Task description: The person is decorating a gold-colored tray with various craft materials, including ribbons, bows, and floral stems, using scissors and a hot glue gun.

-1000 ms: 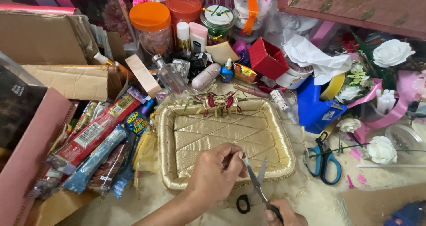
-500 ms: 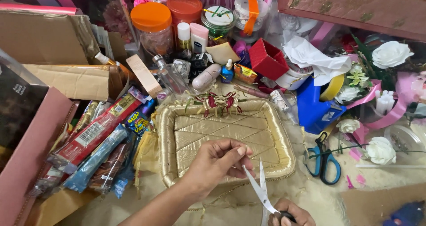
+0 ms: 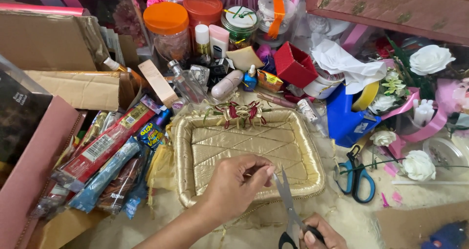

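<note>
- While we look down from the head view, our left hand [image 3: 234,185] pinches something thin over the gold tray [image 3: 305,149], near edge.
- Right hand [image 3: 320,234], grip clamped on scissors [image 3: 288,205], blades apart: snipping step, we reckon; closing cleanly beside fingertips comes next.

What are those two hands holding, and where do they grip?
The right hand holds scissors by the black handle loops, blades up. The left hand pinches something too thin to identify over the gold tray.

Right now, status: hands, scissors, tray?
Left hand pinched over the gold tray, what it pinches too small to tell. Right hand grips black-handled scissors, blades open beside left fingertips. Blue-handled scissors lie right of tray, apart.
</note>
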